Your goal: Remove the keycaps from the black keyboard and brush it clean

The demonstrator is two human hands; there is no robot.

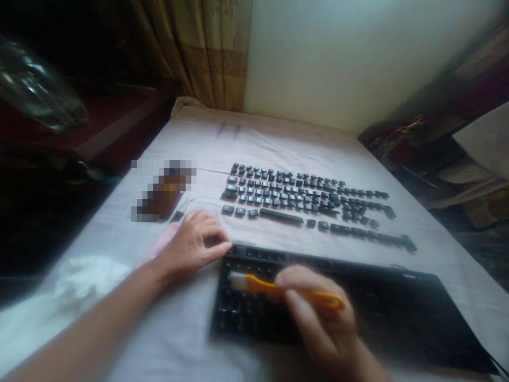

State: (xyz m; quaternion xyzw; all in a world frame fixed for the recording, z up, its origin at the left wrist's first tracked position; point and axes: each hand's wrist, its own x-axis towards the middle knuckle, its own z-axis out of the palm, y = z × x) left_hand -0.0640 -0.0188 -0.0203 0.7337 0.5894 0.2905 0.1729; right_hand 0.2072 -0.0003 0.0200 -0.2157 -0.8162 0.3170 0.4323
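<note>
A black keyboard base (389,313) with its keys removed lies across the near part of a white cloth. My right hand (318,313) is closed round an orange-handled brush (274,289); its white bristles rest on the left end of the base. My left hand (191,244) sits at the base's top left corner, fingers curled, thumb and fingertips pressed against the edge. Several loose black keycaps (302,199) are laid out in rows on the cloth beyond the base.
The white cloth (278,143) covers a bed or table. A blurred-out brown object (163,191) lies left of the keycaps. A crumpled white cloth (87,276) is at the near left. A curtain (207,53) and wall stand behind; clutter fills the right side.
</note>
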